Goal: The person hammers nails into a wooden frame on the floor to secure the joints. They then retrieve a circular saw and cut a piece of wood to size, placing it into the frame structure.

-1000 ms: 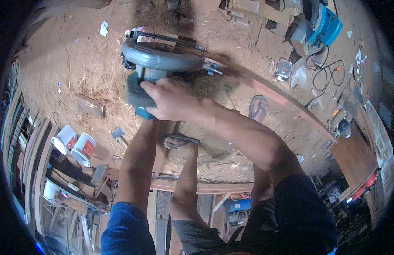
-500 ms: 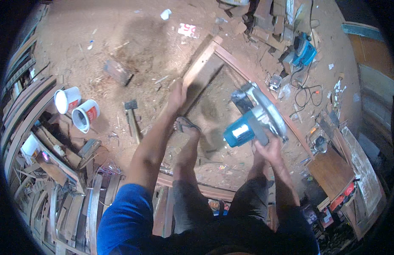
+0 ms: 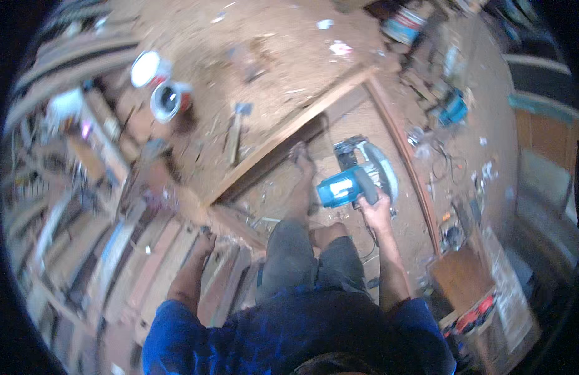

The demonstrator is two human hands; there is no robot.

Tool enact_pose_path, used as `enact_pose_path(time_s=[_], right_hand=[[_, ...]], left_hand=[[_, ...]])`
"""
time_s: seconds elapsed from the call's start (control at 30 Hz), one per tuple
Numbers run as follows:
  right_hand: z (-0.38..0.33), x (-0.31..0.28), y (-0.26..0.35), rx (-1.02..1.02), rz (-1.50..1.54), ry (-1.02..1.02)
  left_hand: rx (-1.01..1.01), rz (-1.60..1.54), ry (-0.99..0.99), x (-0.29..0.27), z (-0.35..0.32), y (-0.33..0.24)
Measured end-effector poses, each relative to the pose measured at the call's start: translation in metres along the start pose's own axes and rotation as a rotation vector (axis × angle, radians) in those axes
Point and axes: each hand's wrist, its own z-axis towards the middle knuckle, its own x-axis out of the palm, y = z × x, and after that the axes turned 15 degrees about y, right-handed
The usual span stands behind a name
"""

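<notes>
My right hand (image 3: pixel 374 203) grips the handle of a blue and grey circular saw (image 3: pixel 358 178), held low over the sawdust floor beside my right leg. My left hand (image 3: pixel 205 240) hangs down at my left side near the corner of a wooden frame (image 3: pixel 283 134) lying on the floor; I cannot tell whether it touches the wood or holds anything. My bare foot (image 3: pixel 302 156) stands inside the frame, next to its long rail.
A hammer (image 3: pixel 234 128) lies on the sawdust left of the frame. Two paint cans (image 3: pixel 158 84) stand at the upper left. Stacked planks (image 3: pixel 114 250) fill the left side. Cables, a blue tool (image 3: pixel 453 107) and a wooden box (image 3: pixel 461 278) crowd the right.
My view has swung left and the saw has come down closer to my right leg. My left hand has left the frame rail and dropped to my side.
</notes>
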Motion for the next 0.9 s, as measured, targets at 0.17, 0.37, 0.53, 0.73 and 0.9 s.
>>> enact_pose_path(time_s=[0.17, 0.37, 0.53, 0.73, 0.9], right_hand=[[-0.02, 0.056, -0.007, -0.081, 0.163, 0.09], [-0.073, 0.163, -0.017, -0.208, 0.165, 0.163], [-0.115, 0.246, -0.038, -0.199, 0.072, 0.224], [-0.136, 0.412, -0.051, -0.101, -0.097, 0.289], [-0.123, 0.584, -0.104, 0.011, 0.038, 0.371]], left_hand=[[-0.053, -0.168, -0.01, -0.001, -0.073, -0.025], [0.081, -0.447, -0.154, 0.001, -0.139, 0.019], [0.143, -0.49, -0.373, -0.003, -0.133, 0.112], [0.204, -0.601, -0.245, -0.003, -0.052, 0.198], [0.246, -0.448, -0.187, 0.024, 0.073, 0.292]])
